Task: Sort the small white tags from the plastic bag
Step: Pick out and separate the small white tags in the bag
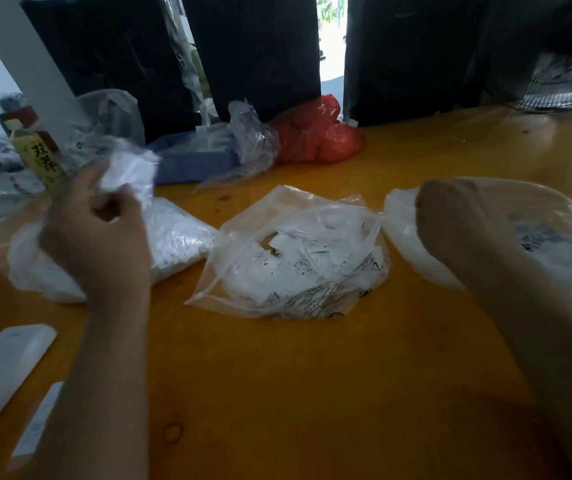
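An open clear plastic bag [295, 258] full of small white tags lies in the middle of the wooden table [295, 393]. My left hand [94, 230] is raised over a second bag of tags [177, 237] at the left and pinches a blurred bunch of white tags [132, 171]. My right hand [450, 220] is curled over a third bag [547, 237] at the right; I cannot tell whether its fingers grip anything.
A blue tray [191, 161], a crumpled clear bag [253, 140] and a red bag [322, 133] sit at the back. A yellow bottle [40, 154] stands at the left, a white remote [4, 368] lies at the near left, and a fan [554, 81] stands at the back right.
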Tool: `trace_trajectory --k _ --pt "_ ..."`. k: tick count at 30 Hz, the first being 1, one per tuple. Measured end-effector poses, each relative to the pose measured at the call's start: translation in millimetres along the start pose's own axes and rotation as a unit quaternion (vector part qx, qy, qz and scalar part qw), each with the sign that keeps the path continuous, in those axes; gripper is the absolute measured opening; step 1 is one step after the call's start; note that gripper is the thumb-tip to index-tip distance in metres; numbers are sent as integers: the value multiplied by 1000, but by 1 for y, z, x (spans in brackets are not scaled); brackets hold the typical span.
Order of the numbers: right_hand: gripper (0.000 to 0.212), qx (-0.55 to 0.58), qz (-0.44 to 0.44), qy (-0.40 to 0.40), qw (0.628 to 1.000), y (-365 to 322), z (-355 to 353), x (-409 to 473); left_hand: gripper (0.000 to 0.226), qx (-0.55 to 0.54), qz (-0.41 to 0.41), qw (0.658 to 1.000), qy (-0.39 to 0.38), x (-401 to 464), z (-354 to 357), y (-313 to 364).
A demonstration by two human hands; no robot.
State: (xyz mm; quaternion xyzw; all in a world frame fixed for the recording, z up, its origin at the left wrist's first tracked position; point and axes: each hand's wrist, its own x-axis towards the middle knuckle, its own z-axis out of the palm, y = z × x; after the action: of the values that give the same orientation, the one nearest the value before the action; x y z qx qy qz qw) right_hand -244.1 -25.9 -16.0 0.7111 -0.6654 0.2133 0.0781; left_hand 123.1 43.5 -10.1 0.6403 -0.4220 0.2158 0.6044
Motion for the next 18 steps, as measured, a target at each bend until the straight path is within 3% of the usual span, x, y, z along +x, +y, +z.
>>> trace_trajectory --k 3,5,9,13,18 --pt "14 -120 30 -155 980 13 3 6 37 96 -89 990 -48 21 -13 -48" --pt "19 -147 37 -198 968 11 9 6 35 134 -133 978 -94 17 -15 -56" --pt "31 -144 51 -165 974 12 15 7 27 184 -116 967 -134 3 -12 -41" --pt "25 -115 66 -170 976 10 10 4 28 192 -96 965 -147 3 -11 -38" --pt "21 -64 73 -135 986 10 8 1 34 155 -141 969 -127 2 -8 -31"
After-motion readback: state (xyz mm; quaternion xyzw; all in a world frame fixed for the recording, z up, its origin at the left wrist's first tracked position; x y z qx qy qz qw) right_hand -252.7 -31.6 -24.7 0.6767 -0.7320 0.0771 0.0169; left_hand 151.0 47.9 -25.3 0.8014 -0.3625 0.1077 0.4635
